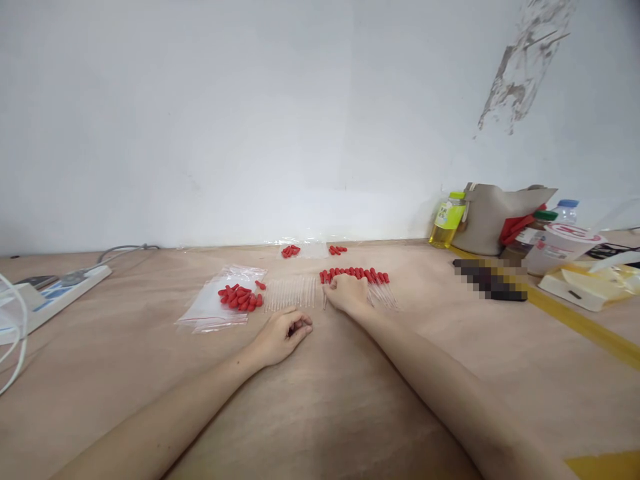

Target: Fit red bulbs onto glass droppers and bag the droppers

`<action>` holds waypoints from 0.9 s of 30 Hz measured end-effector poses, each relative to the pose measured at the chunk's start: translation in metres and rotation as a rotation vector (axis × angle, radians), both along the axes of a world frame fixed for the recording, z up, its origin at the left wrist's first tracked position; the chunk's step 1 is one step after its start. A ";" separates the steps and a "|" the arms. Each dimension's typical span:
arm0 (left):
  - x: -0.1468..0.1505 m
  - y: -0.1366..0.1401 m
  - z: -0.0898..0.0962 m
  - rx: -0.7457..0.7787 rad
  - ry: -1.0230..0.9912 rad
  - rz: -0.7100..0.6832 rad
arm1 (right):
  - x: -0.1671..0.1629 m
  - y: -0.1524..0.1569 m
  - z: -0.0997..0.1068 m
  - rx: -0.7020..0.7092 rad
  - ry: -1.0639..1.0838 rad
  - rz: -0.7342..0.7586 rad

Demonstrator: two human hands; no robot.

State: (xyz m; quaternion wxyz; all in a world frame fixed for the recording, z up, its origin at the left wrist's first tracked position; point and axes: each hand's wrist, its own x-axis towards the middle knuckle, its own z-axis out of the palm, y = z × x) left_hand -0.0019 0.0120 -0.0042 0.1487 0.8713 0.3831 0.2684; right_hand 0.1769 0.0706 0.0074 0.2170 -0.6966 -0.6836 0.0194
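My right hand (349,292) is closed in a pinch at the left end of a row of glass droppers with red rubber bulbs (373,275). A thin clear tube shows below its fingertips, and the hand covers part of the row. My left hand (287,333) rests on the table with fingers loosely curled, the thumb apart from them, and nothing visible in it. Just beyond it lies a row of bare clear tubes (290,293). Left of these, a pile of loose red rubber bulbs (241,299) sits on clear plastic bags (200,308).
Two small groups of red bulbs (291,251) lie on clear plastic near the wall. A power strip (65,297) with cables is at left. On the right stand a yellow drink bottle (447,223), a grey container (483,217), a cup (560,250) and a yellow tissue pack (580,283).
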 end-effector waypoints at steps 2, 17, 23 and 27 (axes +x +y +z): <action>-0.004 0.003 0.005 0.044 0.015 0.023 | -0.003 -0.004 0.001 0.042 0.018 0.038; -0.086 0.130 0.055 -0.037 0.474 0.156 | -0.037 0.008 0.012 -0.155 -0.037 0.018; -0.083 0.126 0.057 -0.074 0.449 0.148 | -0.045 0.012 0.012 -0.202 -0.033 0.042; -0.082 0.112 0.069 0.005 0.373 0.167 | -0.035 0.004 0.018 -0.180 -0.024 0.099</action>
